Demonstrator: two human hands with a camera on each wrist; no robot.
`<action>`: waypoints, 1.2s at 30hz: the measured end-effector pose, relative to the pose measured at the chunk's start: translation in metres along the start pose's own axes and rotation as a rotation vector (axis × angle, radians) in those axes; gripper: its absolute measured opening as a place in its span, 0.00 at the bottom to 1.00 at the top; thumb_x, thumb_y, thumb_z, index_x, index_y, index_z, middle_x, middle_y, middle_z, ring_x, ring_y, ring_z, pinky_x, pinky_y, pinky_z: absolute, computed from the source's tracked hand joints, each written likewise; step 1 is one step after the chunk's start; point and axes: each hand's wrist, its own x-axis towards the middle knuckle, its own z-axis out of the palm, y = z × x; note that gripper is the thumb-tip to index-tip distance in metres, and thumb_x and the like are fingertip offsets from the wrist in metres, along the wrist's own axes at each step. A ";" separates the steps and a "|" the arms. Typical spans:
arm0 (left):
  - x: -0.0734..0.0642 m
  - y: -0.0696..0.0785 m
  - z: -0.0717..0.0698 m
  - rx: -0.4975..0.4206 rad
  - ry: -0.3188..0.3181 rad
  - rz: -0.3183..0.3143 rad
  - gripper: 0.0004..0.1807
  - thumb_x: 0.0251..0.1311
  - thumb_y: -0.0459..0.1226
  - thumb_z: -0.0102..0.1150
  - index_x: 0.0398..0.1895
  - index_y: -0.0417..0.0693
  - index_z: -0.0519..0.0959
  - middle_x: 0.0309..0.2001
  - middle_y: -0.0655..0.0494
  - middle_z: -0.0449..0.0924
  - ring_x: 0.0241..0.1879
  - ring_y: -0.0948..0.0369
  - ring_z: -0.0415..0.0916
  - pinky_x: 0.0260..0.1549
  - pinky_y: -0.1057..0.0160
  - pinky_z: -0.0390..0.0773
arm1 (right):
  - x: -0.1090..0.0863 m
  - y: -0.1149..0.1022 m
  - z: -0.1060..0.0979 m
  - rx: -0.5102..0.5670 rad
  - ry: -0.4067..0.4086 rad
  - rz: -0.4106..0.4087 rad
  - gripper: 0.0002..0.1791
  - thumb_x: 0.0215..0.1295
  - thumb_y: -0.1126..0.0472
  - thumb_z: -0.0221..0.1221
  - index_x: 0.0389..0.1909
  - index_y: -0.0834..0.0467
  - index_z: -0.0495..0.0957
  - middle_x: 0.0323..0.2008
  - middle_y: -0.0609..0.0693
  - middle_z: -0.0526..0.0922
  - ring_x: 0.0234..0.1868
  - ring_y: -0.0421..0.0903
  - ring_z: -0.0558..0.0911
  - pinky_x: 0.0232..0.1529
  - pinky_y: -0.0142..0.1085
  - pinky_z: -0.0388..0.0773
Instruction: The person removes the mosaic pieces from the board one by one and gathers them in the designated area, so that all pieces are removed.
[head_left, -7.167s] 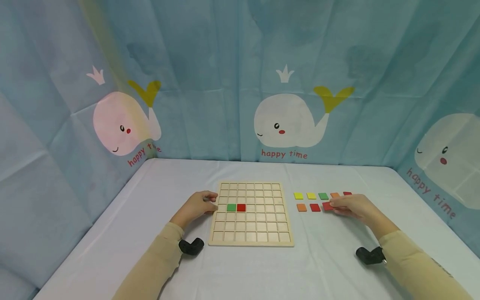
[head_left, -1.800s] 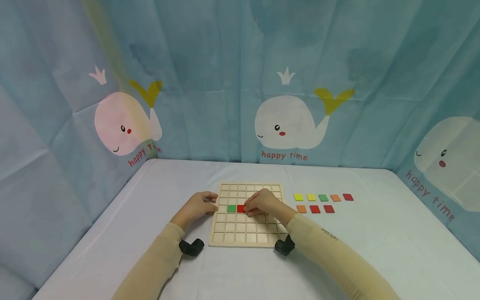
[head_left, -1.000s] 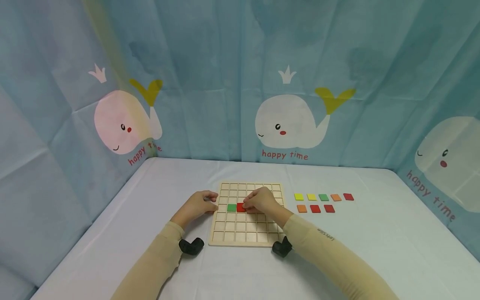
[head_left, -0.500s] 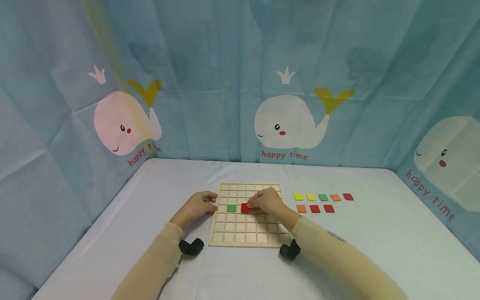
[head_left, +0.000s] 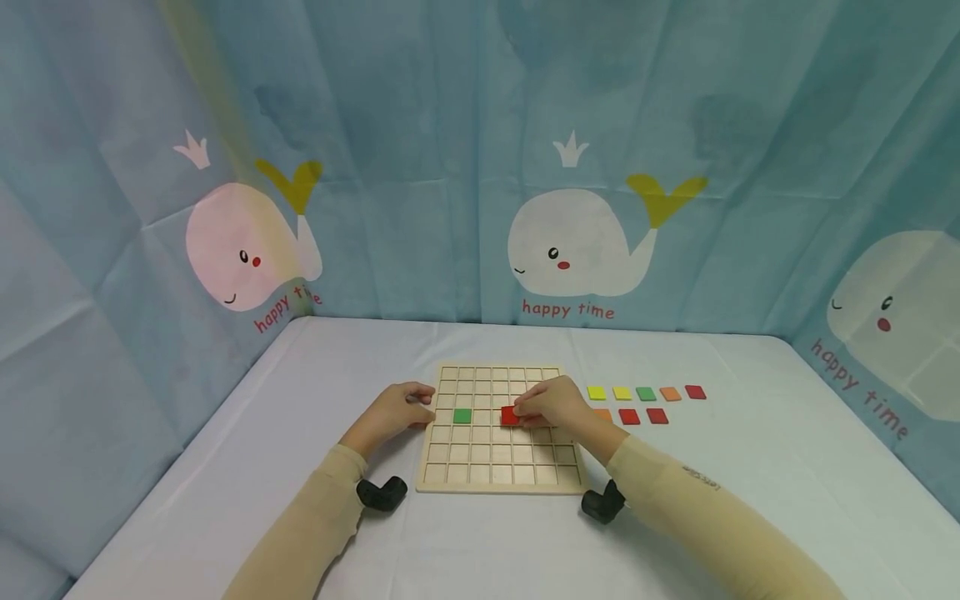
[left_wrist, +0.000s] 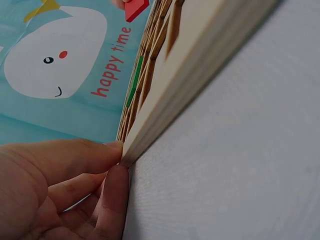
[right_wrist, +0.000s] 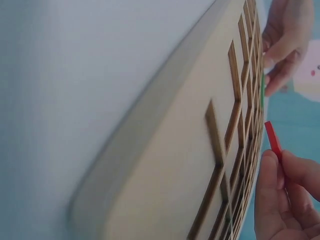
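Observation:
A square wooden grid board [head_left: 442, 488] lies on the white table. My left hand [head_left: 392, 414] stays at its left edge; in the left wrist view the thumb and a finger hold the board's rim [left_wrist: 165, 107]. One green tile [head_left: 462, 416] sits in a cell near that side. With thumb and fingertips my right hand [head_left: 557, 404] pinches a red square tile [head_left: 509, 415] over the middle of the board. From the right wrist view, this red tile [right_wrist: 272, 137] stands tilted, lifted off the grid, and the gripping fingers [right_wrist: 300, 172] show below it.
Right of the board lie loose tiles in two rows: two yellow tiles [head_left: 621, 392], a green one [head_left: 646, 393], orange ones [head_left: 670, 393] and red ones [head_left: 657, 416]. My right hand partly covers the front orange tile. A blue whale-print curtain [head_left: 405, 250] closes off the back.
Earlier my right hand was at the loose tiles, then at the red tile beside the green one. It has lifted that red tile from its cell and moved it rightward. The left hand stayed.

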 end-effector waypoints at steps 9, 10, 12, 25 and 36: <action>0.002 0.002 0.000 0.013 0.008 0.003 0.27 0.57 0.30 0.65 0.62 0.37 0.76 0.50 0.45 0.78 0.39 0.60 0.78 0.38 0.64 0.82 | 0.000 0.006 -0.016 -0.007 0.032 0.021 0.06 0.58 0.67 0.68 0.36 0.65 0.86 0.37 0.55 0.88 0.28 0.42 0.87 0.37 0.34 0.85; 0.001 0.002 0.000 0.015 0.008 0.003 0.27 0.57 0.30 0.65 0.62 0.37 0.76 0.50 0.45 0.78 0.39 0.60 0.78 0.38 0.64 0.81 | -0.001 0.007 -0.018 -0.010 0.034 0.020 0.06 0.59 0.67 0.68 0.36 0.65 0.86 0.38 0.55 0.88 0.29 0.42 0.87 0.37 0.34 0.85; 0.000 0.003 0.001 0.018 0.003 0.004 0.27 0.57 0.30 0.65 0.62 0.37 0.76 0.50 0.45 0.78 0.39 0.60 0.78 0.38 0.65 0.81 | -0.002 0.008 -0.021 -0.025 0.039 0.023 0.07 0.59 0.66 0.68 0.36 0.65 0.86 0.39 0.56 0.87 0.29 0.41 0.86 0.38 0.34 0.85; -0.002 0.003 0.001 0.017 0.012 -0.008 0.27 0.57 0.30 0.65 0.62 0.37 0.75 0.51 0.45 0.78 0.40 0.59 0.78 0.38 0.64 0.81 | -0.007 0.012 -0.037 -0.076 0.049 0.042 0.07 0.59 0.65 0.68 0.36 0.65 0.86 0.37 0.55 0.88 0.29 0.41 0.87 0.38 0.35 0.85; -0.003 0.004 0.000 0.011 0.003 0.000 0.27 0.57 0.30 0.64 0.62 0.37 0.75 0.51 0.44 0.78 0.39 0.60 0.79 0.39 0.64 0.82 | -0.012 0.023 -0.054 -0.021 0.026 0.049 0.10 0.60 0.65 0.67 0.40 0.67 0.85 0.35 0.51 0.88 0.31 0.39 0.85 0.38 0.32 0.85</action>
